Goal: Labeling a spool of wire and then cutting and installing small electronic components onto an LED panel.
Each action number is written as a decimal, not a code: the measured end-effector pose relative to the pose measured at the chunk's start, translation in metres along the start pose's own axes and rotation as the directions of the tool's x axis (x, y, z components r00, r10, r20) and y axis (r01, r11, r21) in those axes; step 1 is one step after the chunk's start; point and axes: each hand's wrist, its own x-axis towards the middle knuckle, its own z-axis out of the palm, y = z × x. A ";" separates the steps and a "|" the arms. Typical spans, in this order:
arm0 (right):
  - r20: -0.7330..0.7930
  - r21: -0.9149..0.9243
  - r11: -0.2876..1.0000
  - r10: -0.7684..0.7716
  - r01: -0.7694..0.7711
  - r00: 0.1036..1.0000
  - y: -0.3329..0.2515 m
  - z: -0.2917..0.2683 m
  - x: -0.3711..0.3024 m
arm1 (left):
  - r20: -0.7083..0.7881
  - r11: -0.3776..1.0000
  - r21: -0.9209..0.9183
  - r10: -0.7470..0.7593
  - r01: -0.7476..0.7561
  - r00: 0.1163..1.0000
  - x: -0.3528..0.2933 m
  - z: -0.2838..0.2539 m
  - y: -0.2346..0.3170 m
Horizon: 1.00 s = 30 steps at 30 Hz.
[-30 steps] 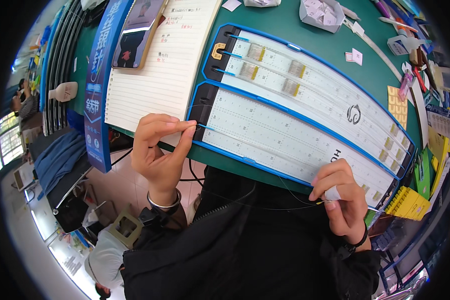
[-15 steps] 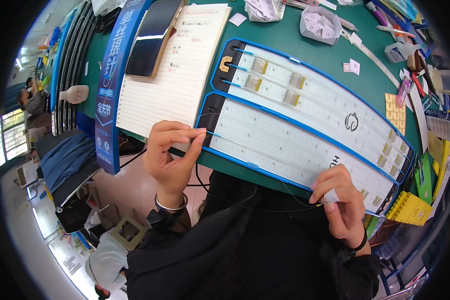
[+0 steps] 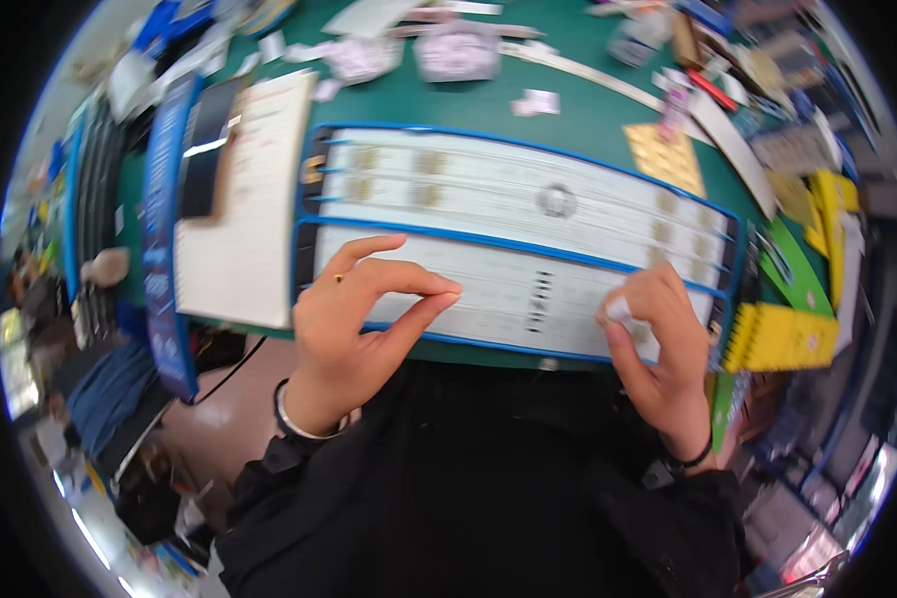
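Lying on the table before me is a long case (image 3: 488, 189) with a blue frame and white ruled panels. Small coils (image 3: 429, 177) sit on its far panel. My left hand (image 3: 354, 324) is over the near panel's left half, thumb and index fingertip pinched together; what lies between them is too fine and blurred to make out. My right hand (image 3: 658, 344) hovers at the near panel's right end, fingers closed in a pinch, white tape (image 3: 620, 311) around one finger. The thin line held there earlier is lost in the blur.
Left of the case lie a lined notebook (image 3: 234, 264), a phone (image 3: 207, 149) on it, and a tall blue box (image 3: 164, 239). Paper-filled trays (image 3: 456, 55) stand at the back. Yellow (image 3: 782, 339) and green (image 3: 795, 274) items crowd the right, below assorted tools.
My left hand has left the blue pin at the case's left end and moved rightward along the panel, closer to my right hand. The whole view has shifted and blurred.
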 end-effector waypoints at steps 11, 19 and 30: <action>-0.273 -0.136 0.984 0.072 -0.113 0.959 0.031 -0.026 -0.049 | 0.300 0.958 -0.204 -0.136 0.203 0.944 0.043 0.080 0.053; -0.396 -0.111 0.987 0.062 -0.114 0.916 0.054 -0.044 -0.071 | 0.335 0.954 -0.203 -0.145 0.222 0.931 0.046 0.111 0.067; -0.411 -0.087 0.995 0.009 -0.049 0.911 0.060 -0.045 -0.073 | 0.331 0.912 -0.281 -0.200 0.299 0.922 0.040 0.123 0.066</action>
